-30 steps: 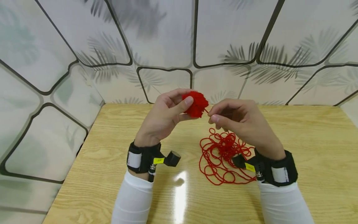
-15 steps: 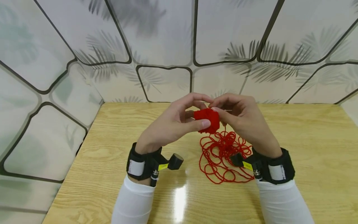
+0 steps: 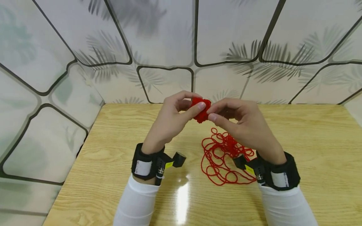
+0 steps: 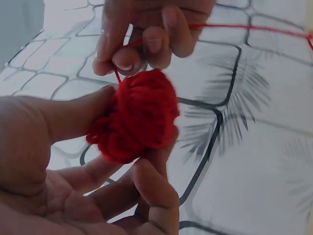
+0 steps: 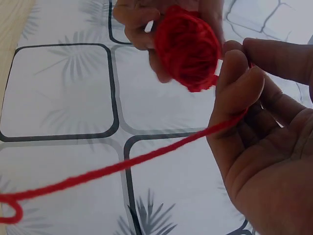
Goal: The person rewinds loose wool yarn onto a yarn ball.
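A small ball of red yarn (image 3: pixel 202 112) is held up above the table by my left hand (image 3: pixel 173 121), the thumb on its near side and fingers behind. From the ball a single red strand (image 5: pixel 146 155) runs through the fingers of my right hand (image 3: pixel 240 121), which pinches it close to the ball's right side. In the left wrist view the ball (image 4: pixel 139 117) shows its wound layers, with the strand leaving at the top. Below the hands a loose tangle of red yarn (image 3: pixel 219 157) lies on the table, partly hidden by the right wrist camera.
The wooden table (image 3: pixel 107 157) spans the front, with a glare streak near its front middle. A patterned wall covering (image 3: pixel 167 84) with dark lines and leaf prints rises behind it. Both wrists wear black straps with cameras (image 3: pixel 179 159).
The ball first moved right and down toward the right hand, then back left and up, turning in the left hand. The right hand now sits slightly apart from it with the strand.
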A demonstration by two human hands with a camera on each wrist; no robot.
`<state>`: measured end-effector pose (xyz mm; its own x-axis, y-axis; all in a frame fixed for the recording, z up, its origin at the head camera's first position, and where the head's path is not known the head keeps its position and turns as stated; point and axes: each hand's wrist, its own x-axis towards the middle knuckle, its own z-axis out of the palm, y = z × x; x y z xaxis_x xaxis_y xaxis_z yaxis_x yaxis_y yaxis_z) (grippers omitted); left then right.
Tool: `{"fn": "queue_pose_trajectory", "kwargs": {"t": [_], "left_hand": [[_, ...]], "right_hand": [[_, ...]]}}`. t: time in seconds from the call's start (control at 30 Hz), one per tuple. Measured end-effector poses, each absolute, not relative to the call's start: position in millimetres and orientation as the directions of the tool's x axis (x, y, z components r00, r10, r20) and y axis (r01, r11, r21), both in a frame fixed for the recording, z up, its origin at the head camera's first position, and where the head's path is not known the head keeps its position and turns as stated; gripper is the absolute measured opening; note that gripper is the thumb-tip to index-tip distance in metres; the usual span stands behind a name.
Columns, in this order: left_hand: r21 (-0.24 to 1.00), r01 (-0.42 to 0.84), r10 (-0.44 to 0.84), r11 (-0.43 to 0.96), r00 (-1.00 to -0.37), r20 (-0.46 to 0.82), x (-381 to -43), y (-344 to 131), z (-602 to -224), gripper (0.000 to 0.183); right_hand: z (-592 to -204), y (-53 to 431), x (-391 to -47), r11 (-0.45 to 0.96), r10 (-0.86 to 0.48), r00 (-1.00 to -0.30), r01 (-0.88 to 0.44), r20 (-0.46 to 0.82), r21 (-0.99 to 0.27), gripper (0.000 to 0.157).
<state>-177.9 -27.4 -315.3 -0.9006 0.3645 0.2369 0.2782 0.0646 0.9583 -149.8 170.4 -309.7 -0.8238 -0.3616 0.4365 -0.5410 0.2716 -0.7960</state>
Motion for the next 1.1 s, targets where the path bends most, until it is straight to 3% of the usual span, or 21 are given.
{"fn": "queue_pose_trajectory", "kwargs": {"t": [0.23,0.4,0.5,0.7,0.87,0.97,1.1], "left_hand": [[0.943,0.153,0.319,-0.296,-0.915,0.248,-177.8,-26.7,-311.7,0.035],[0.915,0.085,0.367,-0.393,-0.898,0.241,-174.8,-28.9,-307.8,0.036],[0.92,0.145,0.34,-0.365,-0.899,0.277,-173.5,-28.2,-307.7,0.034],[0.876,0.412,0.157,-0.25,-0.876,0.457,-174.5,-19.2,-311.1,0.031],[0.837,0.456,0.054,-0.302,-0.868,0.493,-174.6,-12.9,-312.9,0.03],[0.829,0.403,0.051,-0.388,-0.888,0.456,-173.1,-11.2,-312.6,0.028],[0.805,0.2,0.172,-0.559,-0.921,0.349,-170.1,-11.7,-308.8,0.024]], "right_hand": [[-312.1,169.1,-150.0,0.187,-0.5,-0.759,-0.565,0.417,-0.804,0.015],[-310.6,170.3,-151.0,0.111,-0.563,-0.717,-0.558,0.411,-0.822,0.019],[-307.3,171.5,-148.0,0.11,-0.543,-0.737,-0.538,0.403,-0.836,0.019],[-303.6,168.5,-142.9,0.079,-0.506,-0.744,-0.544,0.437,-0.836,0.019],[-307.6,164.3,-147.1,0.066,-0.54,-0.715,-0.561,0.443,-0.825,0.019],[-312.7,164.6,-152.1,0.076,-0.554,-0.725,-0.532,0.408,-0.843,0.017],[-321.7,169.3,-161.1,0.035,-0.577,-0.736,-0.454,0.353,-0.89,0.017]]}}
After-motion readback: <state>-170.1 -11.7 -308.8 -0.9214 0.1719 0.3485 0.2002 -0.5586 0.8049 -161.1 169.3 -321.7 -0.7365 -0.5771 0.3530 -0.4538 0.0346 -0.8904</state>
